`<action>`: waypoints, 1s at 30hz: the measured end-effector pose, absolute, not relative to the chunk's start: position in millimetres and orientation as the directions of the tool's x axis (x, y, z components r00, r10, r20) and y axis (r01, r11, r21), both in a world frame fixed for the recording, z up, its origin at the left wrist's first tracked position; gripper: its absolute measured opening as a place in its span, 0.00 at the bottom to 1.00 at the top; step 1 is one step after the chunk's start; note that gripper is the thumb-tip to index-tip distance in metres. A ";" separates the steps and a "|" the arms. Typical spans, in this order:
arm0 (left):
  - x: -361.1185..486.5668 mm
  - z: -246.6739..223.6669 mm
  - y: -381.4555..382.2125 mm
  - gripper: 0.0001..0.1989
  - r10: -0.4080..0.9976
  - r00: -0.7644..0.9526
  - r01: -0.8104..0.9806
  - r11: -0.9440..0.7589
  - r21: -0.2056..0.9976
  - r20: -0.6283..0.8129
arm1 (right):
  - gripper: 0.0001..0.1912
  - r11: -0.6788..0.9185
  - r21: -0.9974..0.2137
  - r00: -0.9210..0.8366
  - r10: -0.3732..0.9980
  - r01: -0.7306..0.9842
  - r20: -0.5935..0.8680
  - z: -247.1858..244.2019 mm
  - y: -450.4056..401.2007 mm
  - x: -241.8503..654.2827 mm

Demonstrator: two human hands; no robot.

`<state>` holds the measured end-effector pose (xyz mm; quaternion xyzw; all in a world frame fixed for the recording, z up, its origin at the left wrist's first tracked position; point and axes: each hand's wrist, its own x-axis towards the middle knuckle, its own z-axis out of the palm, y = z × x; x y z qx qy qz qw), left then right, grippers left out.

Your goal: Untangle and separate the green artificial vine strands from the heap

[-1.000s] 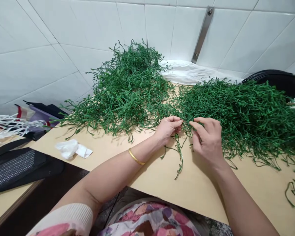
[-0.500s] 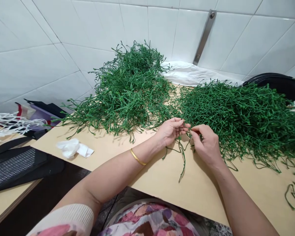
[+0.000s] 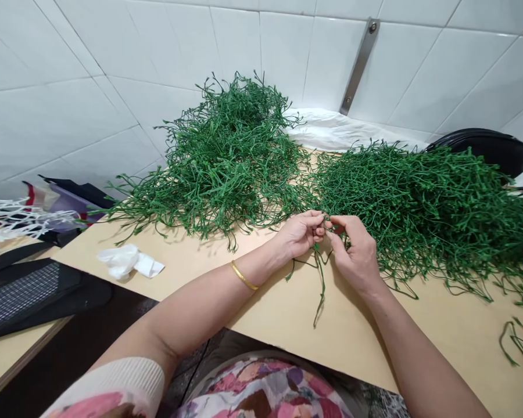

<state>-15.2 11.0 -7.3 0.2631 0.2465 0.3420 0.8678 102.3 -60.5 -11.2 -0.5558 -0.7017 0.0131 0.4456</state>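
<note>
Below white tiles, tan board

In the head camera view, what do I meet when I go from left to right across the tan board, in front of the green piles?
Crumpled white tissue → gold bangle → left hand → right hand → loose green stems

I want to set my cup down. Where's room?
There is bare board between the white tissue and the left hand, and more below the right green pile, beside the right arm. It is crowded behind the hands, where that pile meets the left pile.
</note>
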 end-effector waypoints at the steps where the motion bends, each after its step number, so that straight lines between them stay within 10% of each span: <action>1: -15.2 -7.5 10.8 0.04 0.719 0.651 -0.465 0.632 0.619 -0.245 | 0.11 0.369 -0.524 0.029 0.797 0.768 0.603 -11.3 -60.8 102.0; 18: -17.0 -5.4 13.2 0.06 0.696 0.672 -0.461 0.659 0.594 -0.251 | 0.09 0.364 -0.509 -0.018 0.826 0.780 0.564 -9.6 -59.5 102.1; 30: -22.9 1.9 14.6 0.06 0.627 0.739 -0.381 0.690 0.616 -0.245 | 0.26 0.231 -0.370 -0.070 0.914 0.900 0.400 -14.0 -51.9 111.7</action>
